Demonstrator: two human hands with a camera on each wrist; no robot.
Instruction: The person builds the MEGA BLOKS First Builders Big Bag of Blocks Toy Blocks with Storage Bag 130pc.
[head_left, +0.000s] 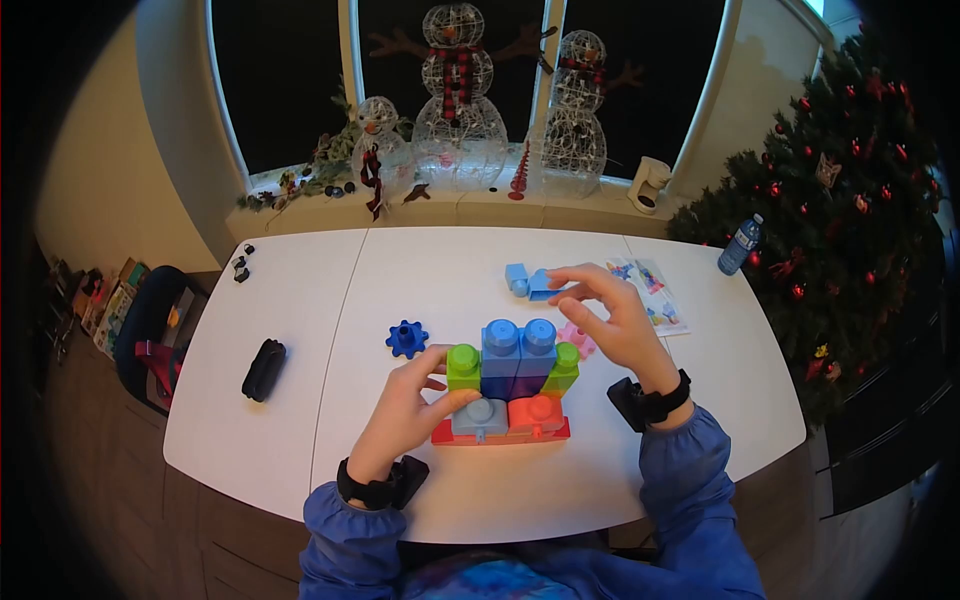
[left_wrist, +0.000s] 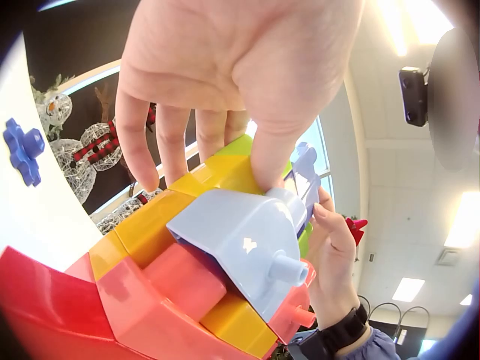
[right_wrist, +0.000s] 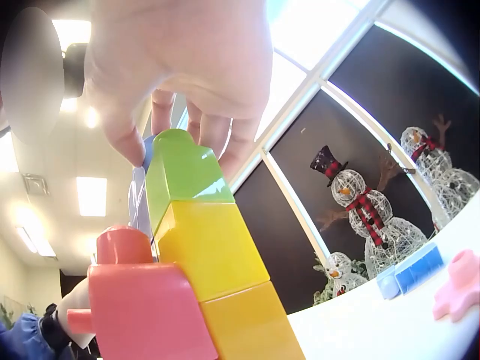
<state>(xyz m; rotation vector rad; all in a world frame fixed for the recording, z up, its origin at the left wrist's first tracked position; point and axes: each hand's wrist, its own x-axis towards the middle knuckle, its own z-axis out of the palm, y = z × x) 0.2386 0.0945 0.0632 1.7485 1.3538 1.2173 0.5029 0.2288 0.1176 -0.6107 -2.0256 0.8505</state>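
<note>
In the middle of the head view stands a structure of toy building blocks on a red base [head_left: 441,434]. Two round-topped blue blocks [head_left: 519,352] rise at its centre, with a green block [head_left: 463,370] on either side. A grey-blue block [left_wrist: 238,244] and a coral block [head_left: 537,414], each with a small peg, sit in front. My left hand [head_left: 405,405] grips the left green block, thumb in front and fingers behind. My right hand [head_left: 618,325] is raised at the structure's upper right, fingers loosely bent and holding nothing; the right wrist view shows it above the right green block [right_wrist: 187,172].
Behind the structure lie loose blue blocks [head_left: 517,280] and a printed leaflet [head_left: 672,312]. A pink gear-shaped piece [head_left: 580,341] is partly hidden beside it; a dark blue one [head_left: 407,339] lies left. Farther out are a black case [head_left: 264,370] and a water bottle [head_left: 740,246].
</note>
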